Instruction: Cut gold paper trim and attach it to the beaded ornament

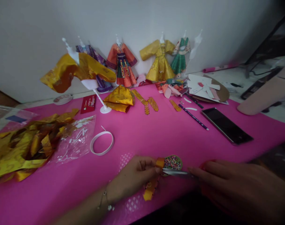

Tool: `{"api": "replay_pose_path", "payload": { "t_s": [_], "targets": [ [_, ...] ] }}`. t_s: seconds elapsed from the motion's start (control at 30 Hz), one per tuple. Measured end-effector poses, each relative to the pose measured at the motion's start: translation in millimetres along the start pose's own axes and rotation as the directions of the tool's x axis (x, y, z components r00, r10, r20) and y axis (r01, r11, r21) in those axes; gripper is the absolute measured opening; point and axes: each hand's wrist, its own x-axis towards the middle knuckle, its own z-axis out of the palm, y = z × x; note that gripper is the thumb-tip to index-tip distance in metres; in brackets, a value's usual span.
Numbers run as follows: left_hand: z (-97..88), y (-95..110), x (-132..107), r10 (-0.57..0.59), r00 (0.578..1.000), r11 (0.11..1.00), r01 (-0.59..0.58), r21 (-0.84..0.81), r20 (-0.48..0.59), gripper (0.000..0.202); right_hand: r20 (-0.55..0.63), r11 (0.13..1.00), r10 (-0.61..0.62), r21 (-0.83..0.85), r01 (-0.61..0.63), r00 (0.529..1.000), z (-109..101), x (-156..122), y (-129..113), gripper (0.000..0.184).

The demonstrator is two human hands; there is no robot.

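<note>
My left hand [142, 173], a bracelet on its wrist, pinches a golden-yellow fabric strip [151, 187] with dark edge trim near the table's front. In my right hand [238, 184] are scissors [176, 172] with a red handle, mostly covered by my fingers. The silver blades point left and meet the fabric by my left fingertips; whether they are cutting I cannot tell. Just behind the blades sits a small round dish of multicoloured beads [173, 162]. Both hands are close together, and the right one is slightly blurred.
Yellow fabric scraps [32, 143] and a white ribbon loop [102, 143] lie left. A phone [226, 125] and a purple pencil [193, 117] are right. Dressed doll stands [122, 64] line the wall, with a tilted mannequin [76, 67] wearing yellow cloth. Someone's bare limb [264, 93] rests at right.
</note>
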Motion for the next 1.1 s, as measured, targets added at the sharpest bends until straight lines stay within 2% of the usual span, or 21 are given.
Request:
{"api": "replay_pose_path", "payload": {
  "t_s": [0.1,0.2,0.27,0.53,0.7,0.87,1.1],
  "targets": [
    [-0.4,0,0,0.001,1.0,1.0,-0.001,-0.002,0.009,0.026,-0.006,1.0,0.01,-0.006,-0.01,1.0,1,1,-3,0.048],
    [-0.3,0,1,-0.001,1.0,1.0,0.001,-0.012,0.024,0.026,-0.112,1.0,-0.031,-0.001,0.031,0.993,5,0,-1,0.046],
    [0.3,1,1,-0.008,1.0,1.0,0.009,-0.02,0.027,0.025,-0.135,0.999,-0.026,-0.025,0.023,0.99,8,0,1,0.046],
    [2.8,5,1,-0.011,1.0,1.0,0.012,-0.005,0.022,0.021,-0.064,0.999,-0.044,-0.016,0.043,0.997,7,0,4,0.049],
    [2.5,4,1,-0.005,1.0,1.0,0.005,0.01,0.025,0.026,-0.048,0.996,-0.072,-0.051,0.07,0.996,9,-4,3,0.052],
    [1.5,4,1,-0.003,1.0,1.0,0.002,0.019,0.028,0.031,-0.046,0.994,-0.105,0.006,0.105,0.993,11,-6,6,0.052],
    [1.2,4,-1,-0.011,0.999,0.999,0.01,0.044,0.03,0.033,-0.009,0.983,-0.174,-0.062,0.174,0.985,12,-4,10,0.052]
  ]
}}
